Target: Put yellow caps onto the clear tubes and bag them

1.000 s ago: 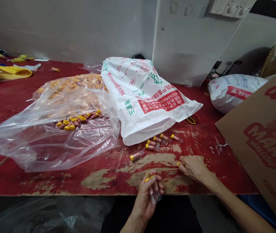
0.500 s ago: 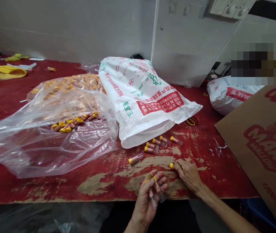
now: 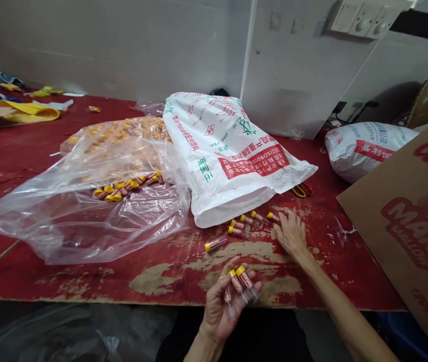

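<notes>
My left hand (image 3: 219, 301) is closed around three small clear plastic tubes (image 3: 238, 281) with yellow caps and reddish patterned contents. It is held palm up over the table's front edge. Farther out, my right hand (image 3: 292, 232) stretches over the table, fingers apart, at the clear end of another yellow-capped tube (image 3: 273, 216). Whether the fingertips touch that tube is hard to see. Several more tubes lie loose to its left, before the mouth of a white woven sack (image 3: 206, 130); one tube (image 3: 216, 244) rests nearest the front.
A clear plastic bag (image 3: 67, 231) full of yellow-capped tubes lies on the left of the worn red tabletop (image 3: 86, 281). A cardboard box (image 3: 398, 201) stands at right, with another white sack (image 3: 368, 141) behind it. Scissors (image 3: 302, 190) lie beside the woven sack.
A tube from my right hand now sits in my left, which holds three instead of two. My right hand has moved forward to a tube near the sack.
</notes>
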{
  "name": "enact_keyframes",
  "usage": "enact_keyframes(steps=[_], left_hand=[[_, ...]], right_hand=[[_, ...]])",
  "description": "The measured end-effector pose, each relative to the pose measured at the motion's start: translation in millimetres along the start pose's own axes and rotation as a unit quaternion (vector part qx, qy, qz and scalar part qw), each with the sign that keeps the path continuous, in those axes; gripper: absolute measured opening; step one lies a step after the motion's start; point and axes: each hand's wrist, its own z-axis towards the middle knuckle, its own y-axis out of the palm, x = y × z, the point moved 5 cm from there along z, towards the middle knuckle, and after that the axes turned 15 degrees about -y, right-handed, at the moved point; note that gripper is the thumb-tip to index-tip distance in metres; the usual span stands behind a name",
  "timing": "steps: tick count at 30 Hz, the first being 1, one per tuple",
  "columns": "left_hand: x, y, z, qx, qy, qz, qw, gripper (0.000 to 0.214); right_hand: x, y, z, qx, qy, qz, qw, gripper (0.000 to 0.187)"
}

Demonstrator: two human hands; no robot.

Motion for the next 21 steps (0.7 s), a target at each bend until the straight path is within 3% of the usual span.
enact_keyframes(steps=[3,7,10,13,17,21], left_hand=[[-2.4,-0.2,-0.1,-0.023,-0.018,0.024,0.999,0.031],[-3.1,-1.6,0.9,-0.024,-0.032,0.05,0.998,0.028],[-3.7,0.2,2.0,-0.034,-0.034,0.064,0.997,0.027],[-5.8,1.0,2.8,-0.025,-0.037,0.062,0.997,0.025],[-8.4,2.1,4.5,-0.003,-0.036,0.059,0.998,0.023],[-8.2,4.4,10.0,0.016,-0.027,0.064,0.997,0.017]], right_hand=[[16.3,22.5,16.6,-0.057,-0.032,-0.012,0.998,0.029],[13.3,7.3,5.1,-0.102,-0.083,0.049,0.99,0.025],[0.9,-11.6,-13.9,-0.235,-0.117,0.045,0.964,0.031],[-16.9,-16.1,-28.6,-0.348,-0.145,-0.028,0.926,0.034],[-33.0,-4.7,-33.1,-0.369,-0.139,-0.061,0.917,0.033],[-23.3,2.9,-33.9,-0.354,-0.134,-0.07,0.923,0.031]])
